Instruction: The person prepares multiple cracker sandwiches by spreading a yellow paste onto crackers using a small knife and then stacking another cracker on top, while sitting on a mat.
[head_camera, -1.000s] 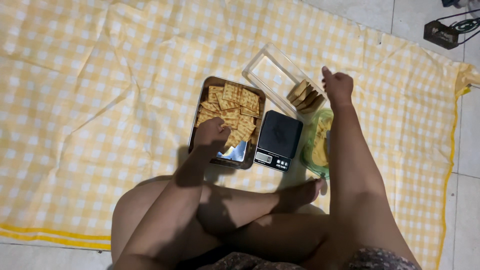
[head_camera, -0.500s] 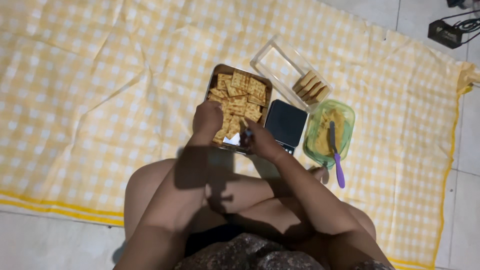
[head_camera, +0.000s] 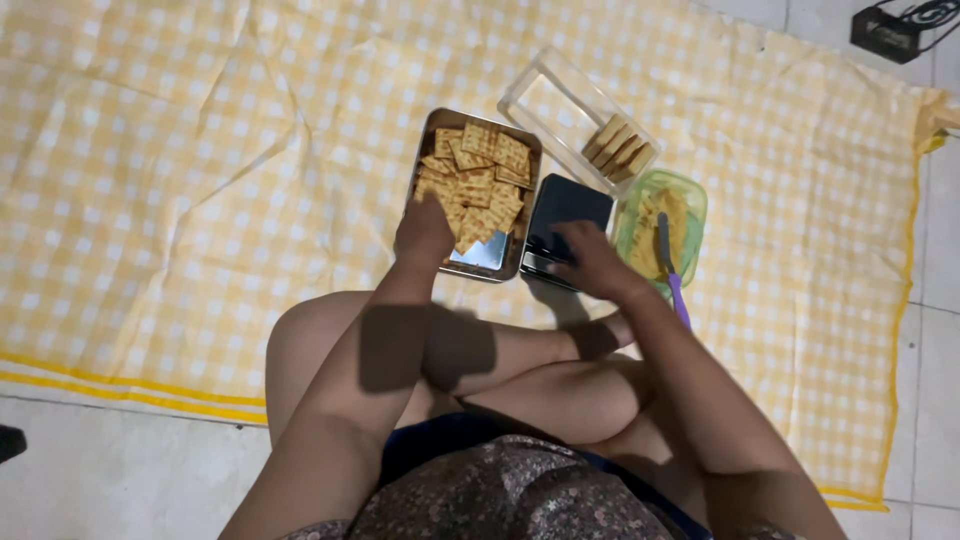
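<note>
My left hand (head_camera: 425, 232) reaches into a rectangular metal tray (head_camera: 432, 130) filled with square crackers (head_camera: 480, 175). Its fingers curl down onto the crackers at the tray's near end, and what they grip is hidden. My right hand (head_camera: 592, 262) hovers over the near edge of a small black kitchen scale (head_camera: 570, 205) that sits right of the tray. Its fingers are spread and nothing shows in them. No cracker lies on the scale's top.
A clear plastic box (head_camera: 545, 100) holding a short row of stacked crackers (head_camera: 620, 150) lies behind the scale. A green tub (head_camera: 690, 200) of yellow spread with a purple-handled knife (head_camera: 672, 270) stands on the right. Everything rests on a yellow checked cloth (head_camera: 200, 170) over tiled floor; my crossed legs are in front.
My right hand came back from the clear box, passed the tray's near corner, and now hovers over the scale. My left hand stayed in the cracker tray.
</note>
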